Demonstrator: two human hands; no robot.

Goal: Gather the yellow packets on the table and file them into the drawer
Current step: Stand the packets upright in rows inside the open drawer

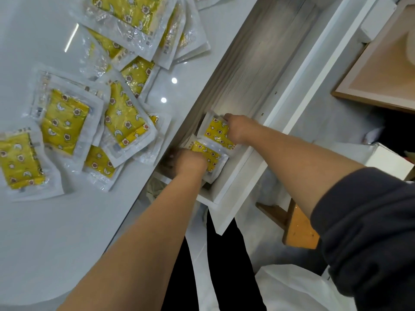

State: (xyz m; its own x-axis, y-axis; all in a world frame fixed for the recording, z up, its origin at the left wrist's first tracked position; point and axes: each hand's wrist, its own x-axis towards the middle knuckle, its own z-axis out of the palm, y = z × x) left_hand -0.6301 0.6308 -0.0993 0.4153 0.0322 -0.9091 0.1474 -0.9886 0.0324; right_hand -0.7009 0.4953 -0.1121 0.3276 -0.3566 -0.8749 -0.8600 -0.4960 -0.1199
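Left hand point(187, 161): fingers closed on the near yellow packet point(207, 157) inside the drawer.
Right hand point(235, 129): gripping the far packet point(217, 132), just beside the first.
Drawer point(253, 63): open, far part bare wood.
Table point(56, 221): loose packets point(65, 122) scattered at left.

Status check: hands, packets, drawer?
Left hand and right hand both in open drawer, on two yellow packets. Many packets on table still unfiled. Nothing blocking.
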